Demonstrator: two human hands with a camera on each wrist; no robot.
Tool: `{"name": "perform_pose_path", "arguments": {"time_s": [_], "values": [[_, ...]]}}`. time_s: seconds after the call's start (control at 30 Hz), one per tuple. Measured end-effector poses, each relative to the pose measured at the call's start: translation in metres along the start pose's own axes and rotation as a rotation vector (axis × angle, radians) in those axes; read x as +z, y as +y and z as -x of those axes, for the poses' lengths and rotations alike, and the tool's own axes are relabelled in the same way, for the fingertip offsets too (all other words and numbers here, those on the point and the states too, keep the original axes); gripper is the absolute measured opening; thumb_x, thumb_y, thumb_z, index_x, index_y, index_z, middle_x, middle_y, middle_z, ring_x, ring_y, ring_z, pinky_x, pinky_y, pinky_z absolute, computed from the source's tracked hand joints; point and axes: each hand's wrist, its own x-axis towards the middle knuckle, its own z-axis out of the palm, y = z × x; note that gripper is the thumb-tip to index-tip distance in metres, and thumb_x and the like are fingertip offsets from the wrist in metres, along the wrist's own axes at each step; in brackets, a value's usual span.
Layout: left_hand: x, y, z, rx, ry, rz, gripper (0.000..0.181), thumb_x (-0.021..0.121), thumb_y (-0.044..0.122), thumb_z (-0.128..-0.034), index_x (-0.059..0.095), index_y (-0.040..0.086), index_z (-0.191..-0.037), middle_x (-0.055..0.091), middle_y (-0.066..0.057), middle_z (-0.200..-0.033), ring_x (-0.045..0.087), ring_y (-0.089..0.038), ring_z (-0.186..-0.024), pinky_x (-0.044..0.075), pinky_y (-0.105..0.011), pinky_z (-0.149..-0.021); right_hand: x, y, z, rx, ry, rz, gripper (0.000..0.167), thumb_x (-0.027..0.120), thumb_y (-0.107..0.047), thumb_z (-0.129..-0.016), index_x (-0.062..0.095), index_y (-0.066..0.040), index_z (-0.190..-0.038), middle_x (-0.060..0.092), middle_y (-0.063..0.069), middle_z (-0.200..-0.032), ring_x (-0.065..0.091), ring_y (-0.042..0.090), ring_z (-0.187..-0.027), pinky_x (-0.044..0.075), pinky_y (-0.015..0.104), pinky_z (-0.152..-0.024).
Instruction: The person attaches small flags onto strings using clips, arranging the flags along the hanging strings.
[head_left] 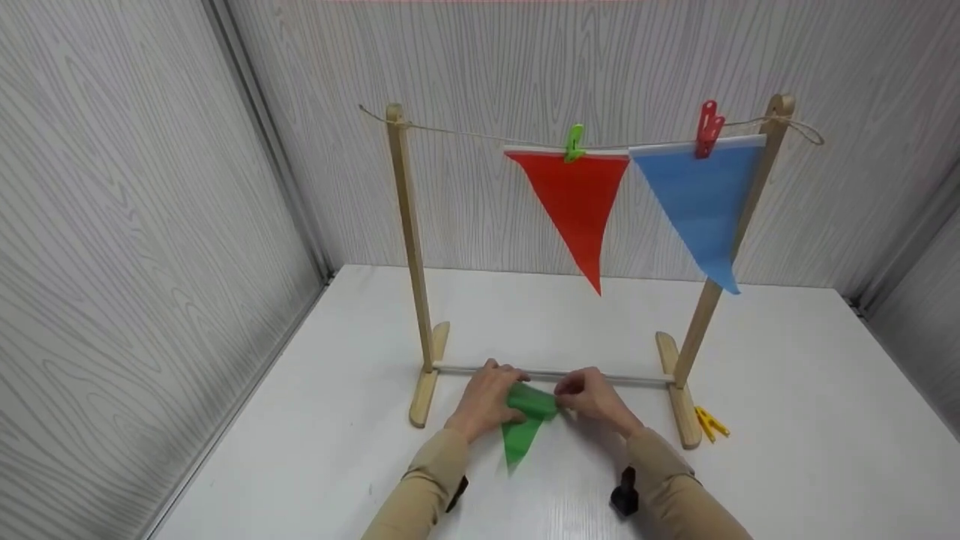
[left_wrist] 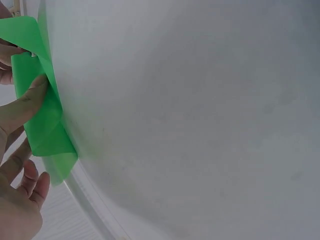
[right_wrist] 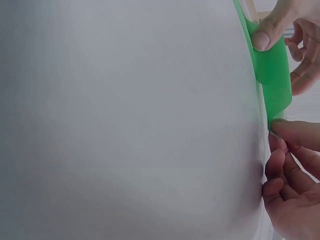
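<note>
A green triangular pennant (head_left: 517, 442) is held low over the white table, its upper edge folded over and its point toward the person. My left hand (head_left: 486, 401) pinches it at the left, thumb on the near face and fingers behind. With thumb and fingertips, my right hand (head_left: 598, 401) grips the right corner. The left wrist view shows the left thumb pressed on the folded green sheet (left_wrist: 47, 125). In the right wrist view, the right hand (right_wrist: 295, 200) pinches the corner, its other fingers curled.
Behind the hands stands a wooden frame (head_left: 412, 240) with twine (head_left: 465, 133) between its posts. A red pennant (head_left: 577, 202) hangs by a green clothespin (head_left: 574, 142), a blue pennant (head_left: 705, 195) by a red clothespin (head_left: 707, 131). A yellow clothespin (head_left: 710, 424) lies beside the right foot.
</note>
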Motion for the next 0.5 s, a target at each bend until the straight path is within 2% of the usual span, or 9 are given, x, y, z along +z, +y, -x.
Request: {"name": "perform_pose_path", "arguments": {"time_s": [0.1,0.23,0.4,0.5], "values": [[-0.0004,-0.0019,0.0007,-0.012,0.013,-0.019,0.055,0.09,0.027,-0.0742,0.07,0.012,-0.123,0.073,-0.005,-0.116,0.055,-0.021,-0.101,0.048,-0.037,-0.091,-0.0024,0.0004,0.0018,-0.011,-0.001,-0.065,0.016,0.069,-0.006,-0.092,0.072,0.005,-0.103,0.072,0.018,-0.096,0.06,0.012,-0.078,0.051,0.023,-0.067],[-0.0019,-0.0046,0.0024,-0.048,0.02,0.007,0.06,0.091,0.03,-0.0725,0.068,0.012,-0.124,0.07,-0.006,-0.118,0.054,-0.022,-0.103,0.048,-0.04,-0.094,-0.0045,0.0005,0.0038,-0.038,0.002,-0.123,0.02,0.067,-0.006,-0.094,0.071,0.009,-0.106,0.071,0.024,-0.101,0.06,0.014,-0.079,0.05,0.025,-0.068],[-0.0041,-0.0075,0.0048,-0.079,0.025,0.031,0.069,0.092,0.034,-0.0705,0.064,0.013,-0.13,0.065,-0.008,-0.121,0.049,-0.023,-0.102,0.045,-0.042,-0.096,-0.0067,-0.0011,0.0054,-0.009,0.019,-0.199,0.021,0.066,-0.007,-0.095,0.07,0.009,-0.108,0.072,0.019,-0.1,0.06,0.012,-0.079,0.051,0.025,-0.065],[-0.0051,-0.0083,0.0058,-0.103,0.027,0.078,0.072,0.091,0.037,-0.0715,0.062,0.014,-0.133,0.062,-0.009,-0.123,0.046,-0.023,-0.103,0.043,-0.043,-0.097,-0.0084,-0.0011,0.0065,-0.007,0.022,-0.263,0.023,0.066,-0.006,-0.094,0.069,0.011,-0.11,0.072,0.021,-0.099,0.062,0.012,-0.077,0.054,0.025,-0.065]]}}
